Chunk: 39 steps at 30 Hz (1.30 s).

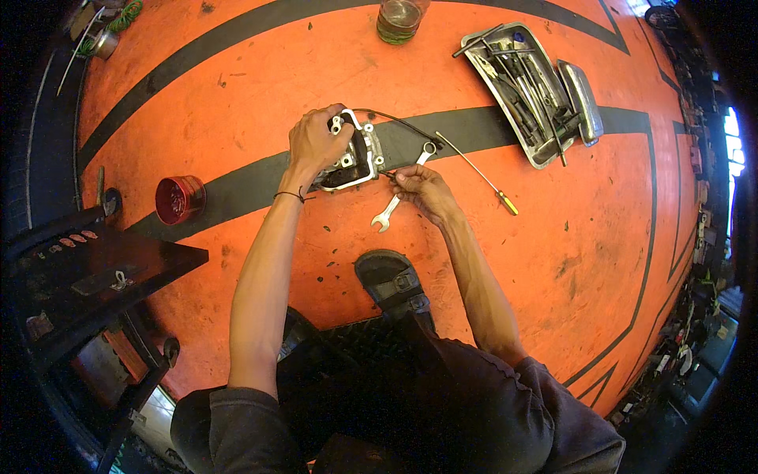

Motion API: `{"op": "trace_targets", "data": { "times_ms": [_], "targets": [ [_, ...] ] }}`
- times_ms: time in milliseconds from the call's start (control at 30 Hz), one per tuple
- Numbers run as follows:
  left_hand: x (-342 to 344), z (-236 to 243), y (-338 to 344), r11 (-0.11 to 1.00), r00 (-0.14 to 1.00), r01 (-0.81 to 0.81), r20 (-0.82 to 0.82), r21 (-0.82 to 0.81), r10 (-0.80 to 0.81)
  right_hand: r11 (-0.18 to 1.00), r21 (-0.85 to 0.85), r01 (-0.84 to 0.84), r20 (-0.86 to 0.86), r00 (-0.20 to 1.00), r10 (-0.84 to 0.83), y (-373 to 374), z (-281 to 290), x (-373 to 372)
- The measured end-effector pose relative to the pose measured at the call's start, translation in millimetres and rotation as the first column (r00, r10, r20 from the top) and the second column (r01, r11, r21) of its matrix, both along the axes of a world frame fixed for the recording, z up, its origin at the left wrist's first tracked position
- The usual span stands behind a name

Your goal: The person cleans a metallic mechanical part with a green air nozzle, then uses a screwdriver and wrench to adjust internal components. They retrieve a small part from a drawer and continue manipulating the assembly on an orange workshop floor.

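Observation:
A silvery metal engine part with a dark hollow [362, 158], looking like a cylinder head, rests on the floor in front of me. My left hand [314, 141] is closed over its left side, fingers curled round the upper rim. Beside its right side, my right hand [426, 192] pinches a thin dark piece, too small to name, against the part. Partly behind that hand lies a combination wrench [385, 215]. A long thin screwdriver with a yellow handle [509, 205] is farther right. From the part's top a black cable [395, 119] arcs toward the screwdriver's tip.
A metal tray [539, 160] full of tools stands at the far right, with a silvery lid-like pan [580, 103] against it. A red cup [180, 199] and a black cart shelf [118, 265] are on the left. A clear jar [398, 22] stands far ahead. My sandal [392, 283] is near.

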<state>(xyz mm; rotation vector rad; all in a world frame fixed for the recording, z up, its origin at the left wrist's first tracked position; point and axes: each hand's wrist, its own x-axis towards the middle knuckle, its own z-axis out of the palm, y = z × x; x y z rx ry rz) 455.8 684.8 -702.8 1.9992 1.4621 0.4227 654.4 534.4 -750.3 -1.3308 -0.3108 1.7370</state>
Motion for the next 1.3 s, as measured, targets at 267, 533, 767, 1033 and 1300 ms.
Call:
{"op": "trace_targets", "data": {
  "times_ms": [267, 533, 767, 1033, 1300],
  "targets": [
    [14, 11, -8, 0.999, 0.995, 0.053, -0.091, 0.014, -0.051, 0.992, 0.077, 0.1, -0.111, 0.99, -0.092, -7, 13, 5],
    [21, 6, -6, 0.992, 0.982, 0.116, -0.158, 0.043, -0.108, 0.977, 0.212, 0.037, 0.121, 0.991, -0.064, -13, 38, 8],
    [37, 30, -64, 0.967, 0.98, 0.03, 0.185, 0.252, -0.078, 0.966, 0.157, 0.206, 0.01, 0.978, -0.21, -34, 41, 8],
    [76, 35, -103, 0.766, 0.634, 0.297, 0.718, -0.57, 0.287, 0.941, 0.222, 0.255, 0.055, 0.96, -0.273, -42, 81, 14],
    [69, 43, -96, 0.788, 0.713, 0.39, 0.697, -0.476, 0.068, 0.931, 0.324, 0.169, 0.136, 0.965, -0.223, -43, 99, 16]
  ]
}}
